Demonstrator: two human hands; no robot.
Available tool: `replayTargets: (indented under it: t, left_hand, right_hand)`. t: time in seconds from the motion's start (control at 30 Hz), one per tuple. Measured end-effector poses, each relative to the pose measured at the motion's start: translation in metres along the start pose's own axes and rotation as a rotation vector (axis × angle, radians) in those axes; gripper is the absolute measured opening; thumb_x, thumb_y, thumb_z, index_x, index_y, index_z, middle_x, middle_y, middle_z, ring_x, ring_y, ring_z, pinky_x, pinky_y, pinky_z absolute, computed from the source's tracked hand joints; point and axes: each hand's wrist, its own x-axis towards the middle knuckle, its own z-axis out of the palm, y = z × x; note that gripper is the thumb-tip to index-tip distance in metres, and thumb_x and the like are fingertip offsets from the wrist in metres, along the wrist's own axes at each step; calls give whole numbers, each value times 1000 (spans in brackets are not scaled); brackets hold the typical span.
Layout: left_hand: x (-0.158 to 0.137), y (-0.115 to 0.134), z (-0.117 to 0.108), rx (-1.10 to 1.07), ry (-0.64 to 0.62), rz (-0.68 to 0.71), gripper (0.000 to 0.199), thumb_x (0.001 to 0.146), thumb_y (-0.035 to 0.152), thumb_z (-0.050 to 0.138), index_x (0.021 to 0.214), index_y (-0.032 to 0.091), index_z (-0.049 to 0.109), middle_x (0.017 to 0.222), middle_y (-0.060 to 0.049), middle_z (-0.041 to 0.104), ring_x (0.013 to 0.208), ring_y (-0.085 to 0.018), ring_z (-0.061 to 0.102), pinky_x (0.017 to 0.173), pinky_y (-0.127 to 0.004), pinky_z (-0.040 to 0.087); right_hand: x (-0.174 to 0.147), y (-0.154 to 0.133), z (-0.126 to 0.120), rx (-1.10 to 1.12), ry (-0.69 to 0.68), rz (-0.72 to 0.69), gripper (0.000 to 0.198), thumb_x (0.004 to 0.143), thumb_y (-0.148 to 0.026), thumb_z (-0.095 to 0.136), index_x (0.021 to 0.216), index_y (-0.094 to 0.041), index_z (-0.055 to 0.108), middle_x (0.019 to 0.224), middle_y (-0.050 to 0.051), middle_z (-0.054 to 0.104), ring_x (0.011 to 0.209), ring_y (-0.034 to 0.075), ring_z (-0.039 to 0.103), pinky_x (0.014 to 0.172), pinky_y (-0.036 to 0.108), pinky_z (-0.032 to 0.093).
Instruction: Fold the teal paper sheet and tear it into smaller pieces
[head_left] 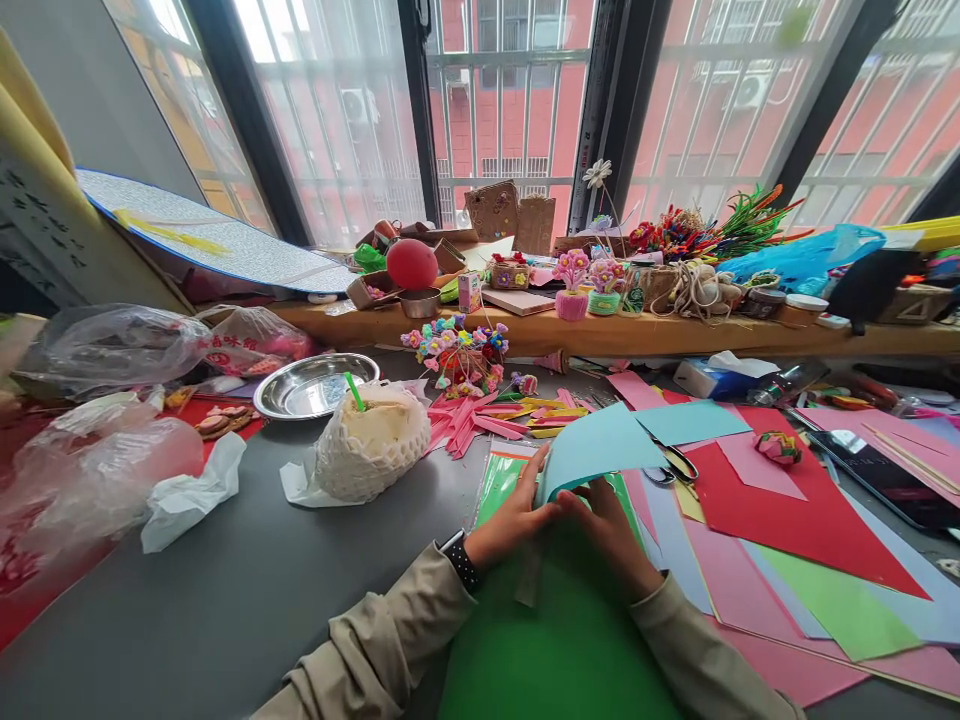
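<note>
- The light blue paper sheet (604, 445) is just right of the frame's centre, directly above the two hands in the picture and touching them; it bows upward off the surface rather than lying flat.
- Its longer visible run goes left to right: the curled end dips at the left hand, and the free end points toward the frame's right, near the scissors (679, 463).
- The left hand (517, 515) is nearer the curled end, closed about that edge with thumb in front; the right hand (611, 530) is nearer the free end, its fingers at the lower edge.
- The hands meet at the thumb side; whether the right fingers pinch the paper or only brace it, I cannot tell.
- Beneath both hands, the green sheet (566, 640) runs lengthwise down to the bottom edge.
- Right of the hands, red cardstock (795, 515) overlaps pink and pale green sheets.
- Left of centre, a coconut in foam netting (371, 445) stands well apart from the paper.
</note>
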Motion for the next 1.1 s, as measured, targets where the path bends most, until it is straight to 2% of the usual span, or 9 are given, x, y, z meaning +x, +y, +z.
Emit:
replayTargets:
  t: [0.07,0.23,0.33,0.43,0.57,0.7,0.83,0.9,1.1]
  left_hand:
    - [0,0,0,-9,-8,1,83,67,47,56,132,27,9,135,-5,25,124,-28,18,100,-45,16]
    - [0,1,1,-147,-64,4,85,68,47,56,132,31,2,136,-5,22,120,-27,27,96,-42,26]
    - [-1,4,3,-240,-93,-20,79,69,52,51,131,32,5,133,-6,24,103,-24,47,89,-41,35]
    - [-3,7,3,-260,-64,-67,73,71,56,44,131,32,12,130,-7,28,87,-20,53,83,-40,39]
    - [-4,9,3,-218,-41,-61,72,72,52,47,131,31,11,129,-6,27,100,-22,47,88,-39,36]
    - [-4,9,2,-172,-67,-41,71,74,46,49,131,32,8,130,-6,26,115,-24,34,94,-38,30]
    - [-4,10,3,-180,-110,-30,71,75,51,44,131,32,6,128,-7,26,103,-23,45,87,-40,36]
    - [-4,9,4,-150,-107,-28,72,74,53,43,131,31,5,130,-7,24,101,-22,46,88,-40,35]
    - [-2,0,4,-4,-68,-8,78,73,51,47,132,26,3,135,-8,21,120,-25,25,98,-41,23]
  right_hand:
    - [-1,2,-1,-21,30,16,37,68,-46,55,94,-21,48,101,8,56,93,24,51,79,39,41]
    - [0,-2,-3,19,10,-69,34,72,-42,52,99,-22,46,102,6,55,95,21,51,81,35,40]
    - [2,-4,-4,29,-4,-94,29,75,-41,49,96,-22,45,95,5,55,86,19,54,74,34,43]
    - [4,-4,-5,-13,1,-122,30,75,-39,50,99,-22,43,94,5,53,85,19,53,68,32,44]
    - [3,-3,-6,-64,5,-153,42,72,-39,53,109,-23,39,104,7,50,91,20,50,65,30,44]
    - [2,-1,-5,-89,44,-126,35,71,-42,53,98,-21,45,95,7,55,83,20,53,67,33,43]
    - [3,-3,-5,-93,64,-80,27,72,-42,51,87,-20,46,83,5,57,76,19,55,64,32,43]
    - [4,-6,-5,-83,72,-77,27,71,-43,51,84,-20,47,79,5,57,74,19,55,61,32,44]
    - [0,-5,-6,-141,124,-71,34,65,-50,54,67,-16,52,67,6,59,64,21,54,60,35,42]
